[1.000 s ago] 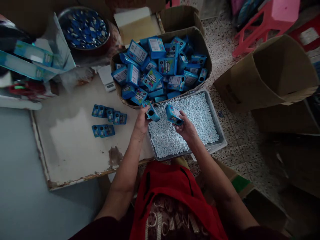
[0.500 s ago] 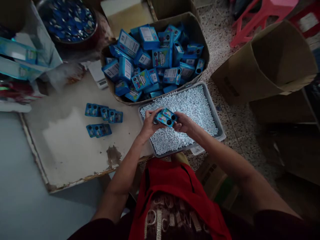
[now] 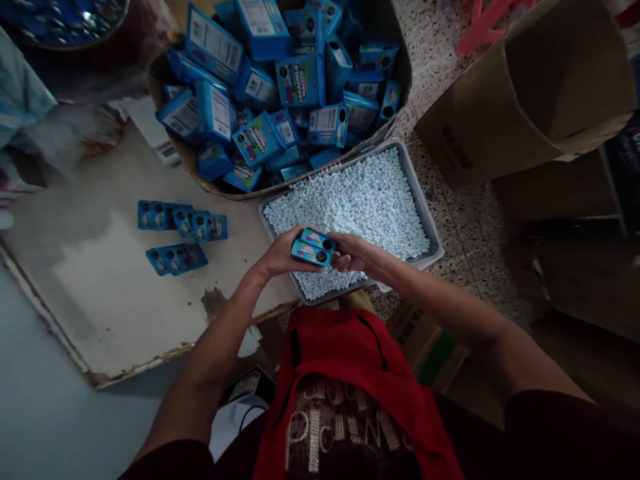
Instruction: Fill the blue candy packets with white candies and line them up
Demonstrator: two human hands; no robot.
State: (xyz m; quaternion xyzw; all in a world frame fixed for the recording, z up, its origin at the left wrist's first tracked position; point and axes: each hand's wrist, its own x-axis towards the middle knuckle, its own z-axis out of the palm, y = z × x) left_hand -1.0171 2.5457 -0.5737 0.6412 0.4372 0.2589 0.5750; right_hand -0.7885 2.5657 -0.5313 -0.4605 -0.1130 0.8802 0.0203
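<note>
Speckled floor (image 3: 455, 213) and a pale surface (image 3: 100, 287) with chipped edges lie under dim light. Person's left grip (image 3: 283, 253) is closed around two blue packs (image 3: 311, 253), set side by side with their narrow printed faces upward, each marked by a dark round spot; the right grip (image 3: 354, 251), fingers curled, is at their right end, and I cannot tell whether it bears any of the hold. Both packs are above the near part of a grey tray (image 3: 437, 250) filled with small pale pellets (image 3: 350, 193). Just beyond the tray, a cardboard box (image 3: 406, 80) is heaped with larger-looking blue packages (image 3: 300, 80), tilted every way. To the left, on the surface, more small packs stand in two clusters, a longer back row (image 3: 183, 220) and a shorter front row (image 3: 176, 258). Near the body is a red apron (image 3: 345, 340). Farther out are an open carton (image 3: 460, 147) on the right, part of a pink stool (image 3: 480, 27) behind it, and a bowl of shiny blue pieces (image 3: 70, 20) at far left
</note>
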